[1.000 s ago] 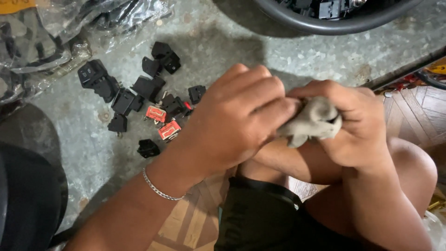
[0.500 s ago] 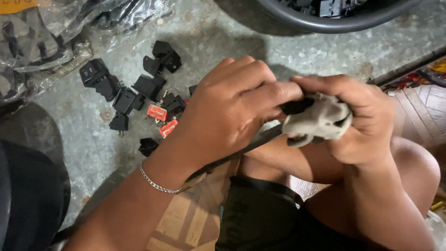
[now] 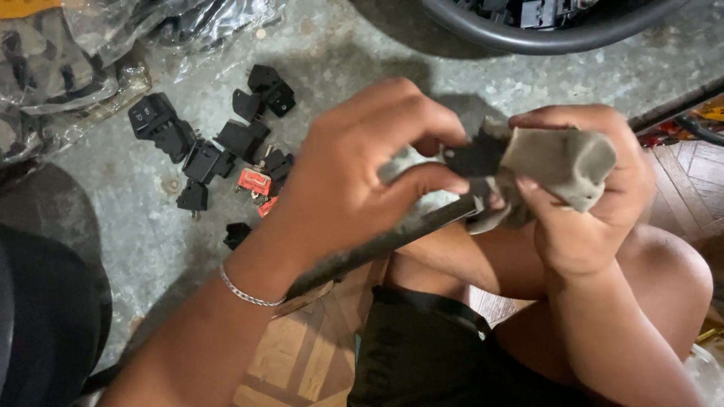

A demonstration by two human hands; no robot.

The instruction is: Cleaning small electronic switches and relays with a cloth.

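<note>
My left hand (image 3: 354, 173) pinches a small black plastic switch part (image 3: 471, 154) between thumb and fingers. My right hand (image 3: 596, 203) grips a grey cloth (image 3: 558, 162) that is wrapped against the same black part. Both hands are raised above my lap, over my bare knees. A thin silver bracelet (image 3: 249, 290) circles my left wrist. Most of the black part is hidden by the cloth and my fingers.
Several loose black switch parts (image 3: 204, 143) and two red-orange ones (image 3: 255, 181) lie on the grey concrete floor to the left. Clear plastic bags (image 3: 68, 53) of parts sit at the upper left. A dark round basin (image 3: 543, 30) of parts stands at the top. A dark strip (image 3: 392, 241) runs along the floor's edge.
My hands have drawn slightly apart and the black part now shows between them. The cloth has shifted to the right in my right hand.
</note>
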